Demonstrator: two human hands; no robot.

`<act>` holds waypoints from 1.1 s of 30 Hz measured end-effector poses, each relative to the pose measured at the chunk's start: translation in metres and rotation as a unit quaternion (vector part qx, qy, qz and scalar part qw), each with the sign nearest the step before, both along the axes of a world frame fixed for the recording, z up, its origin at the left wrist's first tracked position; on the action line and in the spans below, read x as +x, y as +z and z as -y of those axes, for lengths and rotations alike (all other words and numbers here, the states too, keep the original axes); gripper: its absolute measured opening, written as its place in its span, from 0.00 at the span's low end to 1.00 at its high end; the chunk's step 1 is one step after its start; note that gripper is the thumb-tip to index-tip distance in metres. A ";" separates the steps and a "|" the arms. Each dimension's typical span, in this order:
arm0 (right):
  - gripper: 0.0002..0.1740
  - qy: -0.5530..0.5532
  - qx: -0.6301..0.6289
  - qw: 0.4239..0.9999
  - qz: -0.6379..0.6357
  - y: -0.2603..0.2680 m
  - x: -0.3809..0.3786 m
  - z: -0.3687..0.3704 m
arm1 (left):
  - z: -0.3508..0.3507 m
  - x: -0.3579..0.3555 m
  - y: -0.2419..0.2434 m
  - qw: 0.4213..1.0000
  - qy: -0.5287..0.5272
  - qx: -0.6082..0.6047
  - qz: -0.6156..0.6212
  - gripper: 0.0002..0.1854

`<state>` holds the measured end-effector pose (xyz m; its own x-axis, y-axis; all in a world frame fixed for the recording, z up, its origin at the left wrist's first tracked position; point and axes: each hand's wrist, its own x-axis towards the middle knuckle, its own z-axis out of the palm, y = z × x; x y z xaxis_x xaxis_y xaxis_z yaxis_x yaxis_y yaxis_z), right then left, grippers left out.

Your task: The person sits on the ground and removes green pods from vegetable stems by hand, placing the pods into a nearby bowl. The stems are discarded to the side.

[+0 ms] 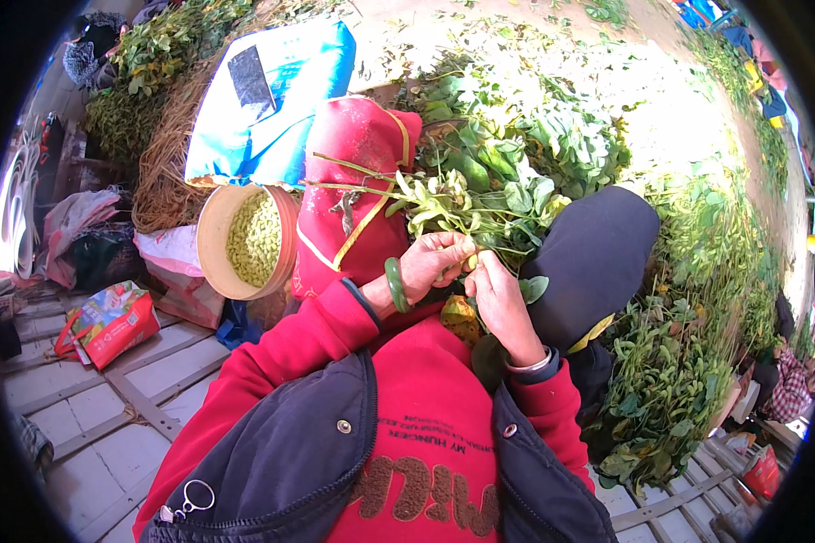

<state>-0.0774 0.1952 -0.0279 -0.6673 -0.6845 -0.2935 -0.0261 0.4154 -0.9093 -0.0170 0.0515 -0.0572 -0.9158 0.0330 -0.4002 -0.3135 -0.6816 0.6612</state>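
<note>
My left hand (441, 258), with a green bangle at the wrist, pinches a green bean pod among the stems over my lap. Fingertips of my right hand (499, 292), a silver bangle on its wrist, meet the left fingers at the same pod (473, 260). Cut bean stems with pods (435, 203) lie across my lap, their bare ends pointing left over the red cloth (353, 149) on my knee. A yellowed leaf (460, 315) rests just below my hands. To the left stands a pale plastic bucket (207, 244) holding many shelled green beans (255, 241).
Heaped bean plants (672, 380) spread ahead and to the right. A phone (251, 78) lies on a blue and white sack (319, 68) beyond the bucket. A red printed bag (119, 326) sits on the slatted floor at left. Other people sit near the picture's edges.
</note>
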 end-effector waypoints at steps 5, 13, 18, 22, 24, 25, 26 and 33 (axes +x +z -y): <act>0.08 -0.006 -0.064 0.957 0.283 0.000 -0.006 -0.007 | 0.015 0.005 0.004 0.995 -0.086 0.054 -0.013 0.11; 0.08 -0.026 -0.064 0.979 0.194 -0.001 -0.002 -0.005 | 0.006 0.010 -0.001 0.998 -0.059 0.035 0.012 0.08; 0.09 -0.102 -0.076 0.898 0.421 0.010 -0.009 -0.009 | 0.013 0.011 -0.007 0.995 -0.071 0.069 -0.007 0.11; 0.16 -0.014 -0.008 0.964 0.264 0.023 -0.012 -0.002 | 0.015 0.012 -0.012 0.993 -0.088 0.072 0.027 0.11; 0.21 0.010 0.039 0.985 0.168 0.028 -0.016 0.002 | 0.016 0.013 -0.013 0.995 -0.074 0.056 0.040 0.12; 0.19 0.013 0.024 0.997 0.075 0.029 -0.021 0.006 | 0.016 0.014 -0.013 0.995 -0.082 0.042 0.035 0.12; 0.17 -0.019 0.009 0.999 -0.047 0.026 -0.026 0.014 | 0.016 0.015 -0.013 0.995 -0.091 0.028 0.031 0.13; 0.16 -0.019 0.105 0.971 -0.214 -0.019 -0.058 0.061 | 0.019 0.018 -0.008 0.986 -0.139 0.059 0.065 0.24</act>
